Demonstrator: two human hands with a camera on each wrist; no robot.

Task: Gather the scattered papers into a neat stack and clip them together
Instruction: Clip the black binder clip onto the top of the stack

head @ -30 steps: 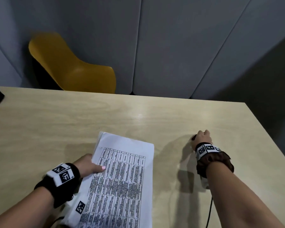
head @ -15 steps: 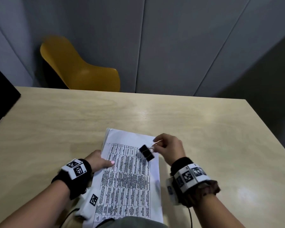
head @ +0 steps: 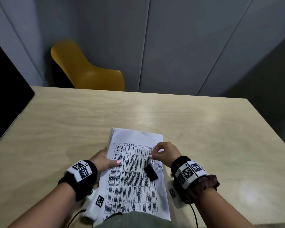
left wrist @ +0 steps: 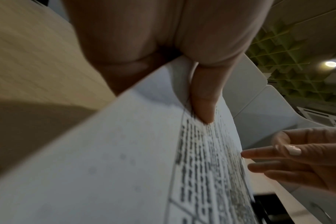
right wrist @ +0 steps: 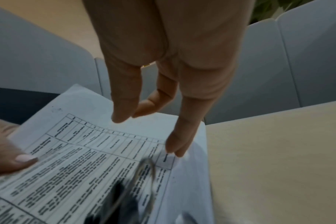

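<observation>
Papers point(head: 135, 175): stacked; printed table, text unreadable.
Binder clip point(head: 150, 172): lying loose on the stack.
Left hand point(head: 104, 160): thumb pinching the stack's left edge.
Right hand point(head: 166, 153): fingers relaxed, empty.

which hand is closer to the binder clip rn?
Right. The right hand hovers just beyond the binder clip, which lies loose on the paper stack. The left hand holds the stack's opposite edge, thumb on top.

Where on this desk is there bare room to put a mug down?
Bare table stretches right of the paper stack and behind it toward the yellow chair; the left side is bare too. It is crowded near the front edge: both hands and a black binder clip sit on the stack.
</observation>
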